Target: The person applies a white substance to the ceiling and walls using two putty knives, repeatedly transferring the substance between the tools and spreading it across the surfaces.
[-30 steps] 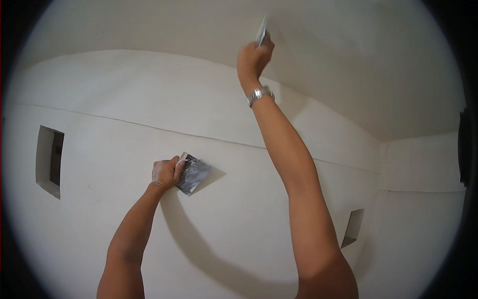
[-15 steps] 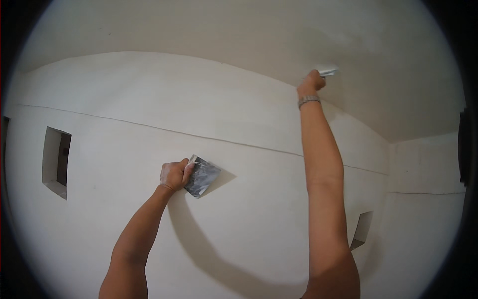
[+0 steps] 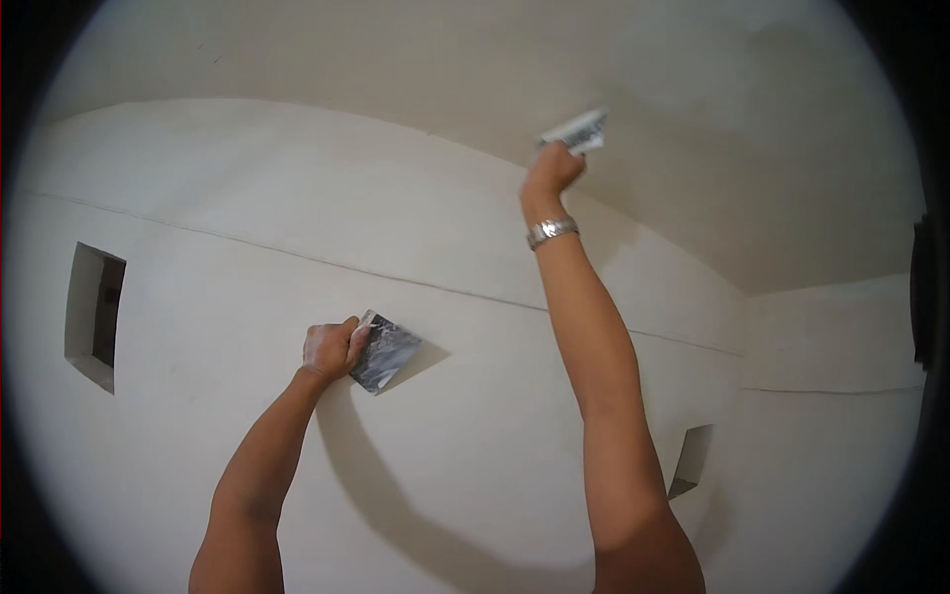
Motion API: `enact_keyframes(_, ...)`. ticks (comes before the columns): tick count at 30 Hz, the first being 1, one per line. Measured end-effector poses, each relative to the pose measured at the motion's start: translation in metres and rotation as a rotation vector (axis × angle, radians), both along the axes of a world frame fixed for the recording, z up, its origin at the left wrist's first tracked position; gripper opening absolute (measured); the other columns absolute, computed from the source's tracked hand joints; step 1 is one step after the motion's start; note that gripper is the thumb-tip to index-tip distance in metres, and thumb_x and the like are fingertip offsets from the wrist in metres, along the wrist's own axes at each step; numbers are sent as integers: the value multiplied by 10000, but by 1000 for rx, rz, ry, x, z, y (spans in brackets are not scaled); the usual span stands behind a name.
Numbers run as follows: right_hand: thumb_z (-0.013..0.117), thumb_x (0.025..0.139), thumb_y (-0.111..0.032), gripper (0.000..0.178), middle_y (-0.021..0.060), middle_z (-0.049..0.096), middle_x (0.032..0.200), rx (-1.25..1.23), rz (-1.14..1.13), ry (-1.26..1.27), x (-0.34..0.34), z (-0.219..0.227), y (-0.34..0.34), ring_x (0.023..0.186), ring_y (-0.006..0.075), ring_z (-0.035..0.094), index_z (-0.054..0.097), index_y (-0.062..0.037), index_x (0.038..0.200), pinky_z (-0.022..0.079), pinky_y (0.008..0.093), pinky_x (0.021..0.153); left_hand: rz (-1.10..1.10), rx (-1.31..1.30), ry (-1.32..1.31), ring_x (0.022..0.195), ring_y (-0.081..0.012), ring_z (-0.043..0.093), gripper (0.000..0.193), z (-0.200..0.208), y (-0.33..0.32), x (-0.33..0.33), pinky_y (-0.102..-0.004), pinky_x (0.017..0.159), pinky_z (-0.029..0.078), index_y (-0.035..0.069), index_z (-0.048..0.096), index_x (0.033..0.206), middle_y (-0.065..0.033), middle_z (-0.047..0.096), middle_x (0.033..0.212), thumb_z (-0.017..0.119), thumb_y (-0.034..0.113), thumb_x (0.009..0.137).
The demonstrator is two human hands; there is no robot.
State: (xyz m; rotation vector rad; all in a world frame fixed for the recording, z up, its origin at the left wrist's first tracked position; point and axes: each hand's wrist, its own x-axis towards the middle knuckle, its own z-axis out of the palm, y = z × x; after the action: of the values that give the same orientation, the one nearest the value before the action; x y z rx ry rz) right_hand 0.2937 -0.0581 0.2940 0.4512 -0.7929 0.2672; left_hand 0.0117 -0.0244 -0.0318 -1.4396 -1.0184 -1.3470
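Note:
My right hand (image 3: 550,170) is raised overhead and grips a putty knife (image 3: 577,130) whose pale blade lies against the white ceiling (image 3: 416,59). A metal watch (image 3: 551,231) sits on that wrist. My left hand (image 3: 332,347) is lower, held in front of the white wall (image 3: 247,247), and holds a second, wider grey blade (image 3: 385,351) smeared with filler, tilted down to the right.
A rectangular cut-out (image 3: 94,315) opens in the wall at the left, and a smaller one (image 3: 691,460) lower right. A thin joint line (image 3: 426,285) runs across the wall. A room corner (image 3: 740,337) lies at the right.
My right hand swept the putty knife along the ceiling to the right, then back toward the left. The left hand with its blade stayed nearly still.

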Motion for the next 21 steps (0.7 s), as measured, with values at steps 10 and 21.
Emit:
enact_keyframes(10, 440, 820, 18, 320, 244, 642, 1054, -328, -234, 311, 180, 33, 2, 883, 299, 676, 548, 149, 1091, 523, 334, 780, -48, -17, 6, 608, -431, 588, 392, 8, -2, 3, -518, 570, 459, 99, 536, 757, -174, 577, 597, 445, 407, 982)
enact_keyframes(21, 444, 803, 77, 450, 319, 570, 1208, -103, -265, 206, 111, 33, -46, 1102, 391, 618, 474, 166, 1244, 493, 378, 954, -63, -46, 13, 623, -426, 594, 374, 11, -4, 0, -516, 586, 463, 98, 544, 778, -176, 583, 612, 446, 394, 984)
